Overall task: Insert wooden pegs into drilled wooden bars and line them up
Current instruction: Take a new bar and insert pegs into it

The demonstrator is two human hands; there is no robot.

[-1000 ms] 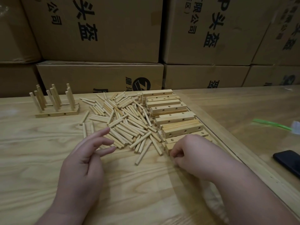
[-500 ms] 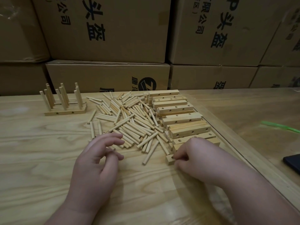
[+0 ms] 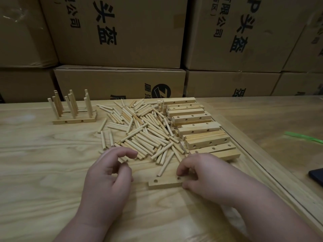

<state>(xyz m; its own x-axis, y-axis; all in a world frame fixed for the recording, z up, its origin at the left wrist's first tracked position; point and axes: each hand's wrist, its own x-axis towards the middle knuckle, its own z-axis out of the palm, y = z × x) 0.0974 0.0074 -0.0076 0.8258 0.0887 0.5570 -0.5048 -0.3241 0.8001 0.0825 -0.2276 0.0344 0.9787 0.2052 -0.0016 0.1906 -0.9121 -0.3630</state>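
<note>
A loose pile of wooden pegs [image 3: 139, 133] covers the table's middle. To its right lies a stack of drilled wooden bars [image 3: 197, 126]. One drilled bar [image 3: 164, 183] lies flat near the front, and my right hand [image 3: 206, 179] grips its right end with curled fingers. My left hand [image 3: 108, 173] hovers at the pile's near edge, fingers curled; a peg seems to lie between thumb and fingers, though blur hides the contact. Several bars with upright pegs [image 3: 73, 110] stand lined up at the far left.
Stacked cardboard boxes [image 3: 122, 41] wall off the back of the wooden table [image 3: 35, 172]. A raised wooden edge runs diagonally at the right. Beyond it lie a green strip [image 3: 304, 137] and a black phone [image 3: 316, 175].
My right hand has pulled one drilled bar out of the stack toward me and to the left. My left hand has curled its fingers at the pile's near edge.
</note>
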